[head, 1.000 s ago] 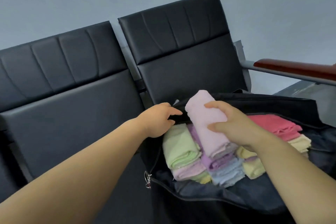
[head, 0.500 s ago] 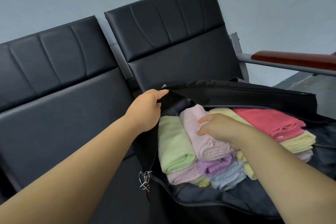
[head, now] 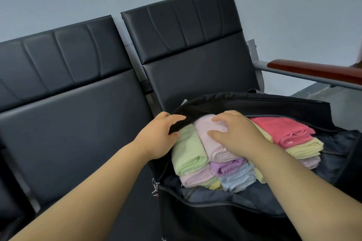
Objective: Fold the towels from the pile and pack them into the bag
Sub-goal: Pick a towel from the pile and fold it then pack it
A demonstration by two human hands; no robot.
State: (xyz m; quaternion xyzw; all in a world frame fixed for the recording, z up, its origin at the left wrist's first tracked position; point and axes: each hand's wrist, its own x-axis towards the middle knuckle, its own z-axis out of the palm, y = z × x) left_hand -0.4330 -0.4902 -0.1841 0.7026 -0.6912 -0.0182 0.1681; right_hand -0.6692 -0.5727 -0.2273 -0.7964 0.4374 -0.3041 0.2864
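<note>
Packing looked well advanced. The left hand (head: pixel 162 135) gripped the left rim of the black bag (head: pixel 215 219). The right hand (head: pixel 237 133), fingers spread, pressed a pale pink towel (head: pixel 207 143) onto the folded towels (head: pixel 188 152) filling the bag. No unfolded pile was in view.

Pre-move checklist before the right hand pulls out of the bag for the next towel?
1. Pink towel seated in the bag, beside the green towel: ok.
2. Pink towel folded, no loose ends showing: ok.
3. Left hand grips the bag's rim, keeping it open: ok.
4. Right hand clear of the towel: not ok, it rests on top.
5. Room for another layer: cannot tell.
6. Towel pile within reach: cannot tell, out of view.
</note>
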